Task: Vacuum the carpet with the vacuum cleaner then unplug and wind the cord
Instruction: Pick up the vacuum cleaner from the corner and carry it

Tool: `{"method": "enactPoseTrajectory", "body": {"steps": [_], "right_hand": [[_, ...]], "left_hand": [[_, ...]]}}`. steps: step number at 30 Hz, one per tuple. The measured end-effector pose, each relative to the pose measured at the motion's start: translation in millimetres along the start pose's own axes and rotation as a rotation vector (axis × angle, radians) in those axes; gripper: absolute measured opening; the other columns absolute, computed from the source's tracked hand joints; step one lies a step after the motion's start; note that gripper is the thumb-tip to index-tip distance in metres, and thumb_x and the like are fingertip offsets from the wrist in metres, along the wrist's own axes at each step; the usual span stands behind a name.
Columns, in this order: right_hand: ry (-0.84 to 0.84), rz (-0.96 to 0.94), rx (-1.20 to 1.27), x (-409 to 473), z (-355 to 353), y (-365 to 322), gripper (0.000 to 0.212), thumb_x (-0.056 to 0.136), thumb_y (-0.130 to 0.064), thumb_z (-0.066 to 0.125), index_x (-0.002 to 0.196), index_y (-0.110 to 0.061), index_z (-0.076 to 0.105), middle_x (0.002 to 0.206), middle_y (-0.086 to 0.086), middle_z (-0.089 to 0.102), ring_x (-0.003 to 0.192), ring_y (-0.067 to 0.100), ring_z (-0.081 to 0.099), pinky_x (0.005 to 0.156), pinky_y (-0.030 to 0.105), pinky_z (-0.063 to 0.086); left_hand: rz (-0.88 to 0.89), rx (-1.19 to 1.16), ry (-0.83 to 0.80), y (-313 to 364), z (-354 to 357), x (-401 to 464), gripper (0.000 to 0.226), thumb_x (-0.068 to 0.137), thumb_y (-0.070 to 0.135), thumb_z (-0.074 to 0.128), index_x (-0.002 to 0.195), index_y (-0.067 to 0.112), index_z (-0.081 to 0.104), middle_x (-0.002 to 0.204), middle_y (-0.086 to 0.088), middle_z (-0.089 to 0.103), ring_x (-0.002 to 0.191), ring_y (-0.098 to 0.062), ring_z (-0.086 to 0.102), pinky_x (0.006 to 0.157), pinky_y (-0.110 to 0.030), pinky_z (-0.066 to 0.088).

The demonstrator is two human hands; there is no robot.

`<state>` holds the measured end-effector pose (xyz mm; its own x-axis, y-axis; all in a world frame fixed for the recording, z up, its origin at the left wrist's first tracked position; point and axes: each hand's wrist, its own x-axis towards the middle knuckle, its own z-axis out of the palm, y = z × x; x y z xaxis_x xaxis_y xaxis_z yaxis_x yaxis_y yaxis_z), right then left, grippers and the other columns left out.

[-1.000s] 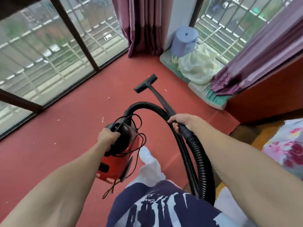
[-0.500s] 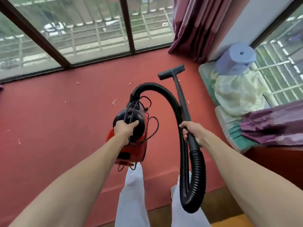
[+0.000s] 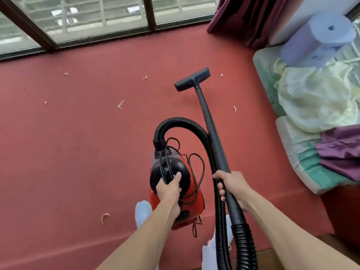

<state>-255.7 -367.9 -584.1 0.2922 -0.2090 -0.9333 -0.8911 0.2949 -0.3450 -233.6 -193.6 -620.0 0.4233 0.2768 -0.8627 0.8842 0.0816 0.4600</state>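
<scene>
My left hand (image 3: 169, 189) grips the black top handle of the small red vacuum cleaner (image 3: 191, 193), held up above the red carpet (image 3: 78, 152). A thin black cord (image 3: 196, 168) lies in loose loops over the cleaner's body. My right hand (image 3: 230, 187) is closed around the black wand (image 3: 211, 129). The wand runs forward to the flat floor nozzle (image 3: 192, 79), which sits at the carpet. A ribbed black hose (image 3: 196, 125) arcs from the cleaner's front and loops down past my right wrist.
Small pale scraps (image 3: 120, 104) lie scattered on the carpet. Large windows (image 3: 87, 16) line the far edge. At right lie a mattress (image 3: 298, 164) with pale bedding, a blue paper roll (image 3: 319, 41) and purple curtains (image 3: 247, 18). My feet (image 3: 143, 212) stand at the carpet's near edge.
The view has swung left and down, away from the corner toward the window side. Both hands keep their grips; the nozzle now points further into the carpet.
</scene>
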Motion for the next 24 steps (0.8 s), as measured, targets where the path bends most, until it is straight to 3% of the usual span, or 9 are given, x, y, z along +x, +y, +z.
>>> {"method": "enactPoseTrajectory", "body": {"steps": [7, 13, 15, 17, 19, 21, 24], "right_hand": [[-0.007, -0.092, -0.049, 123, 22, 46, 0.016, 0.083, -0.009, 0.063, 0.073, -0.01, 0.05, 0.051, 0.005, 0.046, 0.036, 0.016, 0.039, 0.039, 0.023, 0.039], [0.103, -0.153, -0.141, 201, 18, 83, 0.018, 0.084, -0.021, 0.068, 0.085, -0.01, 0.053, 0.059, 0.01, 0.054, 0.043, 0.02, 0.048, 0.047, 0.03, 0.046], [0.187, -0.162, -0.235, 224, 14, 92, 0.031, 0.08, -0.04, 0.066, 0.093, -0.014, 0.055, 0.07, 0.01, 0.062, 0.051, 0.023, 0.057, 0.055, 0.036, 0.054], [0.292, -0.174, -0.447, 238, 6, 98, 0.049, 0.077, -0.053, 0.057, 0.109, -0.016, 0.054, 0.091, 0.01, 0.069, 0.075, 0.031, 0.067, 0.074, 0.043, 0.057], [0.334, -0.162, -0.604, 241, -1, 98, 0.047, 0.088, -0.039, 0.054, 0.126, -0.012, 0.048, 0.109, 0.012, 0.064, 0.097, 0.035, 0.063, 0.082, 0.038, 0.051], [0.339, -0.164, -0.68, 247, -9, 100, 0.045, 0.094, -0.024, 0.052, 0.133, -0.007, 0.041, 0.117, 0.015, 0.058, 0.106, 0.037, 0.058, 0.082, 0.038, 0.047], [0.412, -0.2, -0.755, 256, -17, 104, 0.043, 0.095, -0.019, 0.051, 0.134, -0.005, 0.039, 0.124, 0.02, 0.056, 0.113, 0.039, 0.054, 0.088, 0.04, 0.043]], "left_hand": [[0.002, -0.15, 0.035, -46, 47, 87, 0.015, 0.086, 0.018, 0.068, 0.077, 0.017, 0.057, 0.065, 0.001, 0.051, 0.053, -0.013, 0.042, 0.055, -0.024, 0.04], [-0.017, -0.155, 0.013, -69, 65, 149, 0.033, 0.09, 0.043, 0.06, 0.081, 0.012, 0.055, 0.059, 0.003, 0.051, 0.047, -0.01, 0.046, 0.059, -0.027, 0.043], [-0.032, -0.099, 0.004, -77, 69, 162, 0.04, 0.093, 0.049, 0.051, 0.079, 0.012, 0.055, 0.06, 0.0, 0.051, 0.05, -0.013, 0.047, 0.061, -0.027, 0.045], [-0.048, -0.076, 0.0, -87, 70, 171, 0.042, 0.097, 0.047, 0.042, 0.077, 0.013, 0.056, 0.061, -0.001, 0.05, 0.053, -0.015, 0.048, 0.06, -0.027, 0.044], [-0.056, -0.096, 0.011, -94, 68, 176, 0.042, 0.099, 0.043, 0.039, 0.075, 0.013, 0.055, 0.06, -0.001, 0.048, 0.052, -0.014, 0.046, 0.058, -0.026, 0.043], [-0.066, -0.095, 0.009, -96, 65, 180, 0.04, 0.1, 0.04, 0.039, 0.074, 0.013, 0.055, 0.06, -0.001, 0.047, 0.051, -0.013, 0.045, 0.057, -0.025, 0.043], [-0.084, -0.001, -0.043, -93, 65, 187, 0.042, 0.099, 0.042, 0.04, 0.074, 0.013, 0.056, 0.059, 0.0, 0.049, 0.052, -0.014, 0.047, 0.059, -0.027, 0.044]]}}
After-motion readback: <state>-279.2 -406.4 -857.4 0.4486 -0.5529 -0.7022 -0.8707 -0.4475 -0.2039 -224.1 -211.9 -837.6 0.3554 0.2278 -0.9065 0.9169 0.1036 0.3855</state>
